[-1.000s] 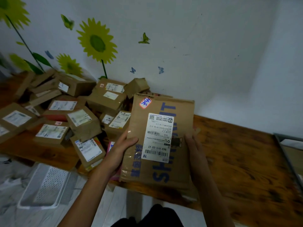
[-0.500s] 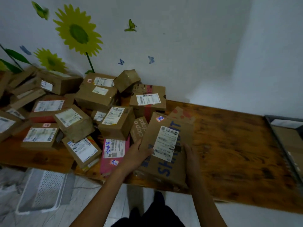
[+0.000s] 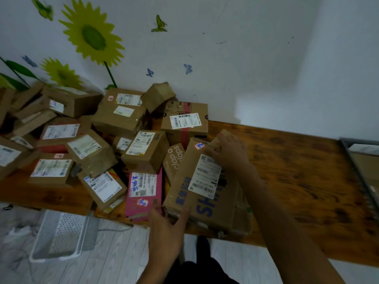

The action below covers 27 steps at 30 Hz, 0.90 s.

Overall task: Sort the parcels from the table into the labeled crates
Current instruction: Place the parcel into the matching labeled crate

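A flat brown parcel (image 3: 205,187) with blue lettering and a white label lies on the wooden table (image 3: 297,177), near its front edge, on top of more cardboard. My left hand (image 3: 166,226) is spread open at the parcel's near left corner, and its fingertips touch the edge. My right hand (image 3: 229,154) reaches over the parcel's far right corner onto a small brown parcel (image 3: 222,133) behind it. That hand is motion-blurred, so its grip is unclear.
A pile of labelled brown parcels (image 3: 86,148) fills the table's left half, with a pink parcel (image 3: 143,191) and a "clap o claps" parcel (image 3: 174,160) beside the flat one. A white perforated crate (image 3: 63,234) sits on the floor at left. A grey crate (image 3: 361,165) stands at the right edge.
The flat parcel went from held upright in both hands down onto the table. My left hand slid to its near corner and my right hand let go and reached to the parcel behind.
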Available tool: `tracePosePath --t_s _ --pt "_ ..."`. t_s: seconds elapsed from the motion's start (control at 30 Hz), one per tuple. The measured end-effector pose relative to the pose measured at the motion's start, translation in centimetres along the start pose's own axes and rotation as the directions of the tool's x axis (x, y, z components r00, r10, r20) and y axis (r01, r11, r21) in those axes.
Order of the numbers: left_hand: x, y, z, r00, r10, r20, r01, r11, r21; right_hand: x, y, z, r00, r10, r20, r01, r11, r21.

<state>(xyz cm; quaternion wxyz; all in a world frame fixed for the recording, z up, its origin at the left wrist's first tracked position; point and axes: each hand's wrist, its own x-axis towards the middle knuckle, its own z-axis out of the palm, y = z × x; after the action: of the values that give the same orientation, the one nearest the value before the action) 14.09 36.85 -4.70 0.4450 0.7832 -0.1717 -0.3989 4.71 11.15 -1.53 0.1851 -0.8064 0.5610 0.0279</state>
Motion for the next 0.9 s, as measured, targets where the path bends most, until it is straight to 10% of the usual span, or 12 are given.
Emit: tracePosePath --t_s 0.17,0.43,0.73,0.9 --pt "-0.9 0.1 1.8 0.969 -0.060 0.241 0.081 0.994 -0.079 -0.1 -0.7 -0.4 0.999 -0.011 0.042 0.007 0.995 0.096" --pt "4.2 4.3 -0.8 0.972 0.176 0.158 -0.171 0.984 -0.045 -7.2 3.8 -3.3 0.980 0.193 0.056 -0.201 0.948 0.247" --pt "14.7 10.0 -0.9 0.876 0.320 0.362 -0.452 0.806 0.381 -17.9 3.9 3.8 0.916 0.261 0.306 -0.402 0.572 0.715" --pt "14.5 8.3 -0.1 0.914 0.355 0.198 -0.406 0.810 0.423 -17.6 5.8 1.4 0.907 0.310 0.284 -0.411 0.799 0.438"
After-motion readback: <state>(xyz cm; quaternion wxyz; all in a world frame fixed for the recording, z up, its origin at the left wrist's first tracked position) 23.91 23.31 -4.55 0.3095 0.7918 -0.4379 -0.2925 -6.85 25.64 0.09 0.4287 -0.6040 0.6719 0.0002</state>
